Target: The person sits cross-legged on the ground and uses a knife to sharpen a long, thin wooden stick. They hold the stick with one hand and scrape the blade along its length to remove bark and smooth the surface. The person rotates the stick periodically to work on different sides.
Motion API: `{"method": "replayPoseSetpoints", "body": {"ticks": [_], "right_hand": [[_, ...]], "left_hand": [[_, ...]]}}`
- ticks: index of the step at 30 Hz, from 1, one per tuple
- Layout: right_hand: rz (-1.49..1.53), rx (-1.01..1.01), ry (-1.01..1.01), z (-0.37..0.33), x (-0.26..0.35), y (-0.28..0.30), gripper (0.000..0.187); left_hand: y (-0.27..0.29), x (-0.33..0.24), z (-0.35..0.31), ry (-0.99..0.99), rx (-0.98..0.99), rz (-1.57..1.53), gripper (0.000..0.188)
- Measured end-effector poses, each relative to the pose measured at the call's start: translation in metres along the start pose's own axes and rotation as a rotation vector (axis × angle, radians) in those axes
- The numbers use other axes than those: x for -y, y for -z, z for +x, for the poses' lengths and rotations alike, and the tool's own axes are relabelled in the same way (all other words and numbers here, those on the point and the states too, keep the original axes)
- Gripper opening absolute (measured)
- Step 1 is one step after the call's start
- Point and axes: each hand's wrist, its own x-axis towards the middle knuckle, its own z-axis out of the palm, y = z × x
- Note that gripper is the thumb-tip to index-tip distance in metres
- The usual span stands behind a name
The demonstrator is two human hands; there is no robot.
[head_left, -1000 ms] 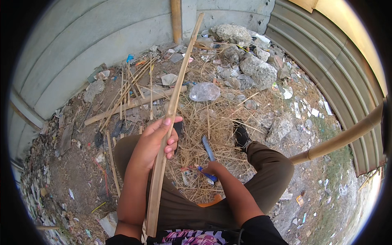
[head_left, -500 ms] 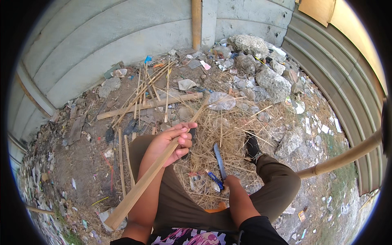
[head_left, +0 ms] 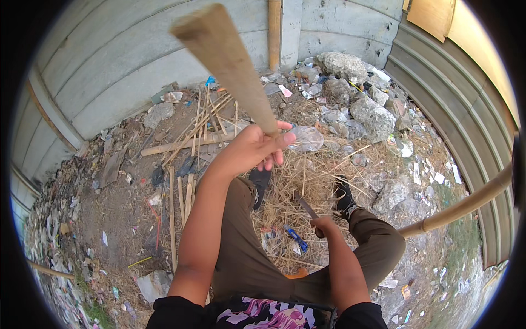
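My left hand (head_left: 263, 147) is closed around a bamboo strip (head_left: 233, 71), gripping it near its lower end. The strip slants up and away toward the far wall, its broad end high at the upper left. In my right hand (head_left: 324, 223) is the handle of a machete (head_left: 305, 206); its dark blade points forward and slightly left, low over the straw-like shavings (head_left: 285, 181). Between my legs, close to the right hand, lies a small blue object (head_left: 296, 239) whose kind I cannot make out.
Thin bamboo strips (head_left: 200, 118) lie piled across a thicker bamboo pole (head_left: 181, 147) ahead to the left. Concrete chunks (head_left: 373, 117) sit at the far right. A bamboo pole (head_left: 466, 205) slants in from the right, before a corrugated metal wall (head_left: 455, 98).
My left hand has moved up and forward, swinging the bamboo strip from near my left forearm to point far ahead. My right hand has shifted forward and right with the machete, its blade now foreshortened.
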Motion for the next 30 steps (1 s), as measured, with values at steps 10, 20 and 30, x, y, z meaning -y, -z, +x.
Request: {"method": "replayPoseSetpoints", "body": {"ticks": [10,20,30], "right_hand": [[0.739,-0.242,0.376,-0.189,0.027,0.073,0.028],[1.309,-0.309,0.663,-0.215,0.072,0.041,0.023],[1.212,-0.499,1.160,-0.296,0.123,0.071,0.016]], "left_hand": [[0.006,0.017,0.047,-0.609,-0.596,-0.372,0.034],[-0.014,-0.012,0.041,-0.560,-0.606,-0.558,0.045],[-0.041,-0.092,-0.048,-0.720,-0.605,-0.562,0.043]]}}
